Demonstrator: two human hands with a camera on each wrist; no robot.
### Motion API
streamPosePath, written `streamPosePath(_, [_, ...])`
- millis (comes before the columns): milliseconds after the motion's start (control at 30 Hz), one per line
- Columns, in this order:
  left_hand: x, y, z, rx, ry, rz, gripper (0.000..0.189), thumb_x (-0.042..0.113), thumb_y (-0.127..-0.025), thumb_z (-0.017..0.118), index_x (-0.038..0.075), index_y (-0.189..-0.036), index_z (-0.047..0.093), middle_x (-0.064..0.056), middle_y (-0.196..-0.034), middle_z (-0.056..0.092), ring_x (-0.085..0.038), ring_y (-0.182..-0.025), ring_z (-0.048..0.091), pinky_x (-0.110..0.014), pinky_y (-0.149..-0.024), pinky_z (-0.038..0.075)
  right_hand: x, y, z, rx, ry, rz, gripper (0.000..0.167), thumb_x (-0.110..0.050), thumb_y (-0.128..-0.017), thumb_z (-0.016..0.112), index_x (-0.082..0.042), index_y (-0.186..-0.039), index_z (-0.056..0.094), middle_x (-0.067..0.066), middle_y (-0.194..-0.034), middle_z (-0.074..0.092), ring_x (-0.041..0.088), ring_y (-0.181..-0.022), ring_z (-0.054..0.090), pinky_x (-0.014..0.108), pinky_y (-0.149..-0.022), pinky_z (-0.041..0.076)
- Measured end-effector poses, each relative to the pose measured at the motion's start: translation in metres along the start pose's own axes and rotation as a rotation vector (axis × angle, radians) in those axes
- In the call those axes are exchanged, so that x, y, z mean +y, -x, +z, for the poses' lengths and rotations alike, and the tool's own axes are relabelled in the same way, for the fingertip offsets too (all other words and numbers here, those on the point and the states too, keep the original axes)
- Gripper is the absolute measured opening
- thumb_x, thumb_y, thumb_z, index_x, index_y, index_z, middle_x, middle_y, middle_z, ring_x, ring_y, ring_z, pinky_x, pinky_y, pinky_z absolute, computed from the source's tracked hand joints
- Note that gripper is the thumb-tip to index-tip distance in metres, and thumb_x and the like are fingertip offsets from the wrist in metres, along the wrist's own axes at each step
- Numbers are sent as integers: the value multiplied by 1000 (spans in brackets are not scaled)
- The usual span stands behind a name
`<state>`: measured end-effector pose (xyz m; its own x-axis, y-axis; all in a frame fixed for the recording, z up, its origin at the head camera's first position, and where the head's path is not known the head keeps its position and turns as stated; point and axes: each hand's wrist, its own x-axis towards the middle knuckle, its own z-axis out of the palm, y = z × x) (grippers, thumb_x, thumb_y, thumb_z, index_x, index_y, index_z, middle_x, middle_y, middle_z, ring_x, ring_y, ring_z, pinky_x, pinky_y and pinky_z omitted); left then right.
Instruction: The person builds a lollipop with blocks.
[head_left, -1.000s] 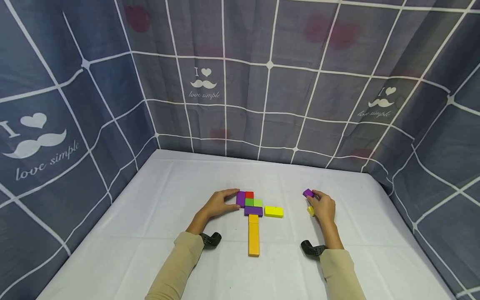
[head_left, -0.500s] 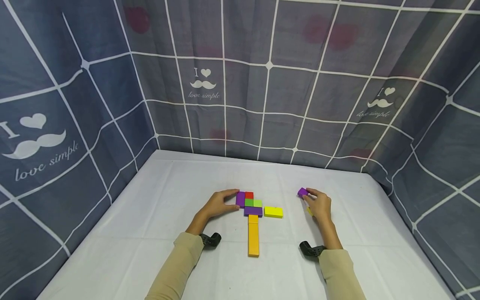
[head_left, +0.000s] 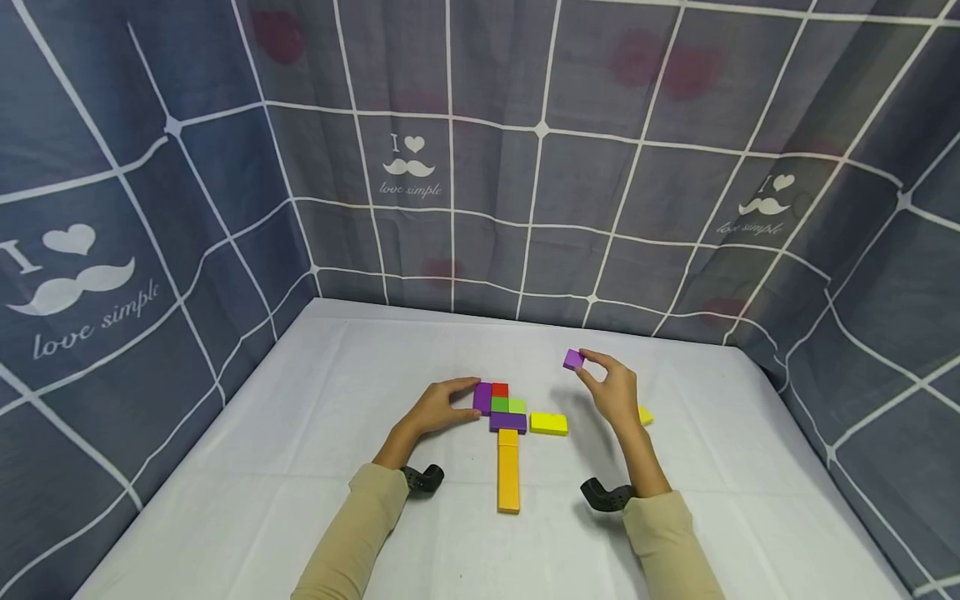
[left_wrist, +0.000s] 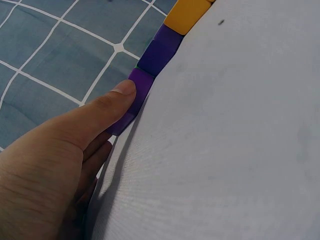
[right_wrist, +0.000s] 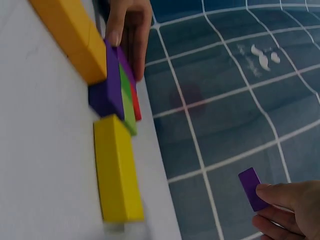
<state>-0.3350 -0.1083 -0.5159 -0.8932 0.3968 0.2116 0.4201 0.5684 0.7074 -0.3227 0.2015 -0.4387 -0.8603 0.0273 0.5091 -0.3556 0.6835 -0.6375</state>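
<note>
White creased cloth (head_left: 442, 550) beneath, left grip (head_left: 432, 408) holds a purple slab (head_left: 483, 398), right grip (head_left: 617, 392) a purple cuboid (head_left: 572, 360).

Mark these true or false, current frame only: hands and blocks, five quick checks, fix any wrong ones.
1. The right hand pinches a small purple block above the white cloth. True.
2. The left hand touches the leftmost purple block, which lies beside the red block. True.
3. In the head view, the red block is the piece nearest the camera. False: the long orange block is nearest; the red block sits at the cluster's far edge.
4. The green pieces match in shade. False: there is a dark green block and a light green block.
5. In the head view, the right arm partly hides a yellow block. True.
</note>
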Motion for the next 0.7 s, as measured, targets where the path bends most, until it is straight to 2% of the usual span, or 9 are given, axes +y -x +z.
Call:
streamPosePath(233, [2,-1,-2,-6,1,-4,66,38,-76,74,15,-133,51,-3,-134,51,-21,-126,42,-38,-104,34,-18,-6,20,-48,-55,-102,33,-12,-80,73,-7,-112,67,12,-109,66,31,-106,58,46,-91,45])
streamPosePath(367, [3,0,-3,-6,-3,-6,66,39,-76,74,15,-133,51,-3,-134,50,-21,-126,42,-38,-104,34,-18,-7,35,-125,-49,-131,33,-12,-81,72,-7,-113,67,12,-110,65,31,-106,58,46,-92,45])
streamPosePath(500, [3,0,-2,-9,2,-15,65,37,-76,74,15,-133,51,-3,-134,50,-22,-126,42,-38,-104,34,-13,-5,49,-255,-11,-100,33,-14,-82,70,-8,-114,66,11,-112,64,30,-109,57,46,-95,43])
streamPosePath(700, [3,0,-1,-3,10,-12,65,36,-76,75,14,-132,52,-3,-133,51,-22,-126,42,-38,-105,33,-8,-1,63,-410,-3,14,32,-14,-84,69,-8,-115,66,11,-112,65,29,-112,54,47,-98,40])
